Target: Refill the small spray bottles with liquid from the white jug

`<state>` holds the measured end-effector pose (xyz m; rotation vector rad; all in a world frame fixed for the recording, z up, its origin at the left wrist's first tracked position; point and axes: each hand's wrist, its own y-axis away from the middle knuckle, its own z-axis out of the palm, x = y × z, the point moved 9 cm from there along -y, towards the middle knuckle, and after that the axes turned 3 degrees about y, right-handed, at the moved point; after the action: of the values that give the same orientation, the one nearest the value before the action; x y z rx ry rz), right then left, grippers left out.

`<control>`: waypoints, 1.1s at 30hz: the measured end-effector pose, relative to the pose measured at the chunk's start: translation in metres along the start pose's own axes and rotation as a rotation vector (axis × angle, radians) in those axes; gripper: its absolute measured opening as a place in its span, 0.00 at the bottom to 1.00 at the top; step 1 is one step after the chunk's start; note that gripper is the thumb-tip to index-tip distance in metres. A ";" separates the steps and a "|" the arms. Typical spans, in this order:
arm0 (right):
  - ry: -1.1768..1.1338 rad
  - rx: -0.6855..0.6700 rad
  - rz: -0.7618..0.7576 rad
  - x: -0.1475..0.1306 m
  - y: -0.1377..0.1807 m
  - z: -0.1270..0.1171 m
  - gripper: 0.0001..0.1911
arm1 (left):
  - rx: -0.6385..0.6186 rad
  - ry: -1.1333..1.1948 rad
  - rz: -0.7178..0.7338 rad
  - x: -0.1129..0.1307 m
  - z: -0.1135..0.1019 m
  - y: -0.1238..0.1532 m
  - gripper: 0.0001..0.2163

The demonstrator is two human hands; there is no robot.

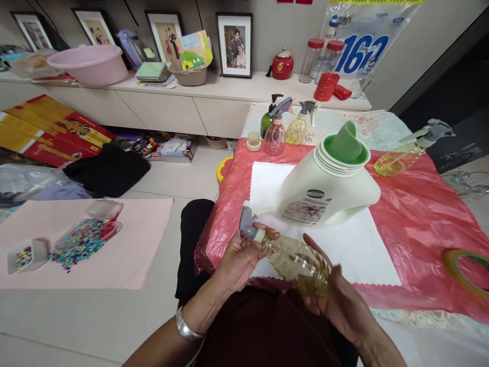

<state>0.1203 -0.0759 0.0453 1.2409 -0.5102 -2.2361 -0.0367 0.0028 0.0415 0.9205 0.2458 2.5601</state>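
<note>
I hold a clear spray bottle (296, 262) of yellowish liquid sideways over my lap, at the near edge of the low table. My left hand (240, 257) grips its neck by the grey trigger head (247, 223), fingers closed round it. My right hand (338, 295) cups the bottle's base, fingers wrapped under it. Just beyond stands a big white detergent jug (328, 191) with a green spout, on a white cloth (355, 244).
The red plastic sheet (420, 219) covers the table. Another spray bottle (405, 155) lies at the right; three small bottles (284, 130) and a cap (253, 141) stand at the far edge. A tape roll (464, 270) is at the right. On the floor, a pink mat (130, 244) holds beads.
</note>
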 end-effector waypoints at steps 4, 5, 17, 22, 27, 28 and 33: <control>0.206 0.118 -0.186 -0.019 0.007 -0.010 0.45 | 0.031 0.018 0.026 0.003 -0.005 -0.001 0.19; 0.281 0.160 -0.210 -0.020 0.007 -0.014 0.43 | 0.033 0.015 0.027 0.004 -0.005 0.000 0.19; 0.312 0.096 -0.231 -0.014 0.002 -0.018 0.42 | 0.032 0.008 0.035 0.007 -0.002 0.001 0.16; 0.144 -0.045 0.086 0.026 -0.007 -0.021 0.46 | -0.065 -0.029 0.028 0.010 0.013 0.004 0.19; 0.715 0.226 -0.369 -0.017 0.004 -0.027 0.39 | 0.014 -0.060 0.093 0.010 0.009 0.004 0.18; 0.860 0.246 -0.457 -0.025 0.009 -0.022 0.41 | 0.020 -0.073 0.085 0.008 0.008 0.005 0.18; 0.964 0.076 -0.425 -0.021 0.022 -0.007 0.38 | -0.126 -0.108 -0.049 0.003 0.022 0.014 0.17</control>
<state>0.1418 -0.0807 0.0680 2.3953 0.0622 -1.5980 -0.0291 -0.0085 0.0639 0.9878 0.0738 2.4411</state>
